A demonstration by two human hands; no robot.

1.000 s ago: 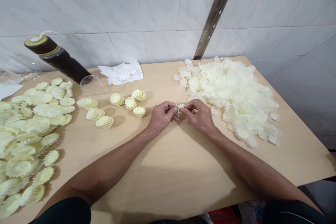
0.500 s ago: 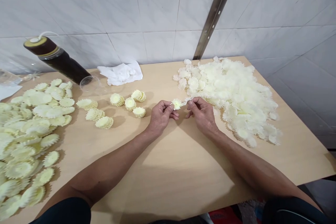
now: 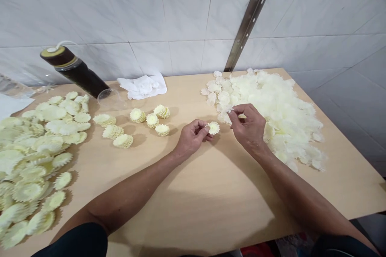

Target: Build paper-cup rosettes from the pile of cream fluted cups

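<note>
My left hand (image 3: 193, 137) is closed, pinching a pale yellow flower-shaped petal disc (image 3: 214, 128) by its edge between thumb and fingers. Whether it is one layer or several, I cannot tell. To its right, my right hand (image 3: 249, 127) pinches a thin whitish petal piece (image 3: 230, 110) at its fingertips, by the near left side of a loose pile of thin pale petal discs (image 3: 256, 88). Left of my left hand, several short stacks of yellow petal discs (image 3: 123, 141) stand or lean on the wooden table (image 3: 181, 204).
A large heap of yellow petal-disc stacks (image 3: 30, 168) covers the table's left side. Behind it a dark bottle (image 3: 83, 76) leans beside a clear plastic cup (image 3: 109, 98). Crumpled white tissue (image 3: 144, 86) lies near the tiled wall, where a slotted metal bar (image 3: 247, 26) rises.
My right hand has drawn away from my left hand, rightward toward the pale pile, with a petal piece in its fingers. My left hand keeps its disc, now facing up more. The view has shifted slightly.
</note>
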